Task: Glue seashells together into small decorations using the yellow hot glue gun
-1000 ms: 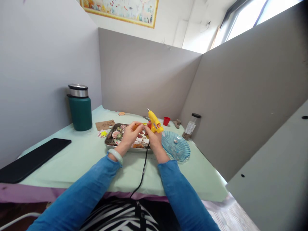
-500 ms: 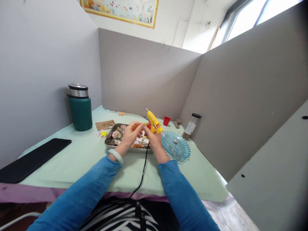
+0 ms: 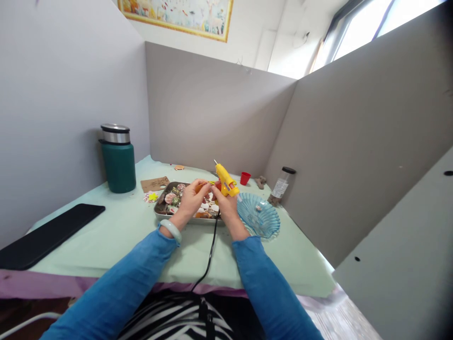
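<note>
My right hand (image 3: 227, 207) is closed around the handle of a yellow hot glue gun (image 3: 226, 181), whose metal nozzle points up and away from me. Its black cord (image 3: 213, 245) hangs down across the front of the table. Close beside it, my left hand (image 3: 192, 199) has its fingers pinched together, meeting the right fingertips; a bit of orange shows there, but what it holds is too small to name. Both hands hover over a metal tray (image 3: 157, 215) of seashells (image 3: 170, 198), hiding part of it.
To the right lie a blue scalloped glass plate (image 3: 269, 222) with a small speckled piece on it, a red cup (image 3: 245, 178) and a black-lidded jar (image 3: 282, 186). At left are a green bottle (image 3: 118, 165), a black mat (image 3: 53, 233) and brown cardboard (image 3: 155, 183). Grey partitions (image 3: 215, 108) surround the table.
The glue gun has shifted very slightly in my right hand's grip. Otherwise both hands stay where they were.
</note>
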The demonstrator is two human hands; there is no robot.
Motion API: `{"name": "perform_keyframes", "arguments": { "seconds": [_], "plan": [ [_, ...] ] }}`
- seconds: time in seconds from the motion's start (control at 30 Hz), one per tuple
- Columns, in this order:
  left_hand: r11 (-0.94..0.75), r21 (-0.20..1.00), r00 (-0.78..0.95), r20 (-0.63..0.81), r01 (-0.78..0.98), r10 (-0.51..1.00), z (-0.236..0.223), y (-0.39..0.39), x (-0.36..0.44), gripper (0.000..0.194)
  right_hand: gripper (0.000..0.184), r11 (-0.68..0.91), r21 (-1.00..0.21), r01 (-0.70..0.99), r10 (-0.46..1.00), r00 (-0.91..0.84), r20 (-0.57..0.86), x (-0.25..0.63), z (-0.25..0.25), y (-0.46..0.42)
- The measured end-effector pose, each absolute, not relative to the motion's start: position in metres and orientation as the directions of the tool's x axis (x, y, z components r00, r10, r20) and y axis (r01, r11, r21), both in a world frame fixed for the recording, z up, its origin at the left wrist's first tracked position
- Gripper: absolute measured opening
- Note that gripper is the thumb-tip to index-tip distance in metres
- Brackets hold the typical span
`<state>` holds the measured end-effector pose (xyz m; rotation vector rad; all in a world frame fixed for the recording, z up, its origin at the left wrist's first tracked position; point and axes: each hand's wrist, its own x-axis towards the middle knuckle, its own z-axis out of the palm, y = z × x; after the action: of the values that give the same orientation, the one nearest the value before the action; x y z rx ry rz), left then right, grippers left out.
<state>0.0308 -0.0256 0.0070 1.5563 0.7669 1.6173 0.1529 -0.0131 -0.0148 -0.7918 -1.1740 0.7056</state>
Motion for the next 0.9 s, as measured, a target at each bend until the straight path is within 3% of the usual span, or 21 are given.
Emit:
{"name": "perform_keyframes", "arguments": {
  "seconds": [0.17,0.43,0.63,0.9],
  "plan": [
    [-0.493,0.855,0.036,0.504,-0.159,0.863,0.005,-0.024,0.031,0.031,0.028,0.519,-0.852,-0.066,0.835,0.254,0.489,0.153,-0.017,-0.009],
    [-0.35,0.892,-0.083,0.341,-0.286,0.936,0.006,-0.015,0.03,0.031,0.031,0.469,-0.88,-0.075,0.854,0.293,0.43,0.152,-0.014,-0.009],
    [-0.375,0.912,-0.17,0.348,-0.168,0.922,0.005,-0.01,0.024,0.026,0.034,0.397,-0.918,0.01,0.911,0.119,0.395,0.155,-0.004,-0.022],
    [-0.384,0.923,-0.346,0.352,-0.026,0.87,-0.001,0.001,0.016,0.027,0.033,0.342,-0.92,0.192,0.93,0.068,0.36,0.157,-0.001,-0.025]
  ]
}}
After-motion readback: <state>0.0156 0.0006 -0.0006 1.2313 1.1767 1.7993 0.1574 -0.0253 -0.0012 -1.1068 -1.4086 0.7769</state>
